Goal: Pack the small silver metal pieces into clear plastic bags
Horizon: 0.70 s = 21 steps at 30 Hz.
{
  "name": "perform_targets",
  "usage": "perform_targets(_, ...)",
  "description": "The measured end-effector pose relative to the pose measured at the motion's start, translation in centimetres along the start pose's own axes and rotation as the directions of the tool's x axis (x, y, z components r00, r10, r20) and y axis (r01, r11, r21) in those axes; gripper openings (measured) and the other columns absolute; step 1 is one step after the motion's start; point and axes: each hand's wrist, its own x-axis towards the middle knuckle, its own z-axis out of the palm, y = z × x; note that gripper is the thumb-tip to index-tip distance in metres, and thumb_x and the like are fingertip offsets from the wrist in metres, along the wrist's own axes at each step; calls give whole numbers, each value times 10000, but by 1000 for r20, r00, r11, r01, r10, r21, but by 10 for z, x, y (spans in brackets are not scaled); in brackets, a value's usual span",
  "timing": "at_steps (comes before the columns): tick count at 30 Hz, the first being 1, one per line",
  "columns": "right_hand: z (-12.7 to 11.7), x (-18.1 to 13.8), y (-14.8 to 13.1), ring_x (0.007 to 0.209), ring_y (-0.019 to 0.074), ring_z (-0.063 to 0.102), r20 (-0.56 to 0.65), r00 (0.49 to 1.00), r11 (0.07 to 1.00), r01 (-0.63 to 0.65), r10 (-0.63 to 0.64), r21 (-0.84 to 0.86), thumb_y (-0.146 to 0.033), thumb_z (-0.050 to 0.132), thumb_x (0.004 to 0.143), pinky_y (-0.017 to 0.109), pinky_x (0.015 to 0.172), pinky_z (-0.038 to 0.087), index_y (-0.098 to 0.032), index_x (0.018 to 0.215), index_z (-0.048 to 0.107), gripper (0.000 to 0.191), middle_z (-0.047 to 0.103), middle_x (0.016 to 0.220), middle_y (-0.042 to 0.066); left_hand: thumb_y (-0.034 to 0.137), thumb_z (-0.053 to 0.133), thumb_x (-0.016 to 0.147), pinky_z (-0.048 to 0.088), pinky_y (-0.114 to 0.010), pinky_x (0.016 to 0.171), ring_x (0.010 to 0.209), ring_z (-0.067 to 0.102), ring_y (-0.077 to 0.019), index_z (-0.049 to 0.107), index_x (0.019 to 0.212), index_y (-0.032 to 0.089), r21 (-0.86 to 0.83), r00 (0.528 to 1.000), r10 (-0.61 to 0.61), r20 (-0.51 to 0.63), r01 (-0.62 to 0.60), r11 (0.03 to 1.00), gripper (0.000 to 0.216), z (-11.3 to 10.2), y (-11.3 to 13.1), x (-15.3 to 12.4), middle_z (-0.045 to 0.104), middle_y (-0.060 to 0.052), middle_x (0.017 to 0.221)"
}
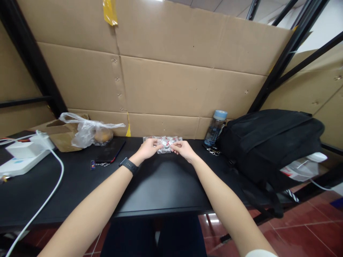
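Note:
A crinkled clear plastic packet [164, 150] with red and whitish bits lies on the black table near its back edge. From the left, my left hand [149, 148] is closed on the packet, its thumb and fingertips pressed together at the near side. Facing it, my right hand [184, 150] pinches the packet's right part between thumb and fingers. A small pale piece with a red mark shows between the two thumbs; it is too small to name. My fingers partly cover the packet. A black watch is on my left wrist.
To the left are a knotted plastic bag [88, 132], an open cardboard box [63, 137], a dark tablet-like slab [109, 151], a keychain [99, 164] and a white power strip [26, 160]. A water bottle [214, 130] and black backpack [270, 142] stand right. Cardboard [166, 89] walls the back.

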Motion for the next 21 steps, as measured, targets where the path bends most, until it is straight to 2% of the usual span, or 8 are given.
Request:
perform_targets(3, 0, -1, -3, 581, 104, 531, -21, 999, 999, 41, -41, -15, -449, 750, 771, 200, 463, 372, -147, 869, 711, 319, 649, 718, 30, 532, 755, 729, 516, -341, 838, 935, 697, -279, 725, 944, 188, -41, 990, -62, -125, 58, 998, 407, -19, -17, 7, 763, -89, 927)
perform_targets(6, -4, -1, -4, 592, 105, 539, -28, 997, 996, 69, -70, -53, -403, 733, 779, 191, 450, 364, -165, 891, 716, 264, 638, 744, 21, 529, 775, 686, 508, -332, 781, 893, 693, -286, 729, 880, 166, -87, 960, -163, -226, 147, 985, 414, -44, -39, 11, 760, -92, 856)
perform_targets(8, -8, 0, -4, 597, 109, 546, -16, 998, 995, 62, -63, -79, -371, 728, 774, 189, 451, 366, -171, 893, 721, 233, 634, 737, 17, 502, 791, 646, 495, -320, 740, 825, 685, -273, 729, 795, 155, -94, 950, -238, -203, 223, 970, 382, -58, -53, 11, 746, -77, 768)
perform_targets(12, -14, 0, -2, 612, 123, 557, 0, 999, 990, 50, -50, -129, -348, 715, 773, 193, 465, 368, -176, 916, 730, 224, 624, 699, 14, 455, 802, 581, 473, -317, 728, 743, 660, -248, 728, 676, 152, -25, 946, -324, -16, 323, 946, 325, -65, -65, 9, 714, -49, 670)
perform_targets(14, -16, 0, -2, 616, 127, 562, 2, 999, 987, 49, -49, -154, -344, 709, 774, 202, 481, 378, -169, 932, 732, 237, 632, 702, 17, 455, 795, 588, 471, -326, 751, 770, 665, -257, 731, 669, 163, 61, 940, -342, 19, 340, 938, 310, -60, -61, 7, 724, -53, 697)
perform_targets(17, -17, 1, -1, 623, 127, 573, 23, 997, 970, 73, -70, -234, -324, 685, 789, 226, 546, 422, -152, 949, 733, 240, 665, 743, 26, 471, 772, 643, 464, -380, 837, 889, 681, -301, 754, 735, 209, 309, 939, -345, 14, 324, 894, 279, -50, -49, 3, 759, -63, 834)
perform_targets(19, -20, 2, 1, 642, 130, 586, 42, 994, 929, 109, -101, -354, -293, 664, 803, 249, 620, 458, -147, 942, 735, 213, 687, 781, 32, 493, 738, 696, 443, -436, 904, 977, 676, -332, 762, 795, 247, 478, 948, -317, 16, 271, 836, 267, -46, -41, 0, 767, -66, 927)
perform_targets(21, -24, 2, 4, 709, 149, 620, 73, 990, 849, 143, -123, -509, -260, 653, 811, 275, 714, 485, -154, 941, 738, 188, 706, 839, 43, 524, 681, 756, 438, -463, 930, 1027, 669, -351, 758, 852, 255, 586, 964, -265, 17, 205, 784, 296, -44, -34, -2, 764, -85, 979)
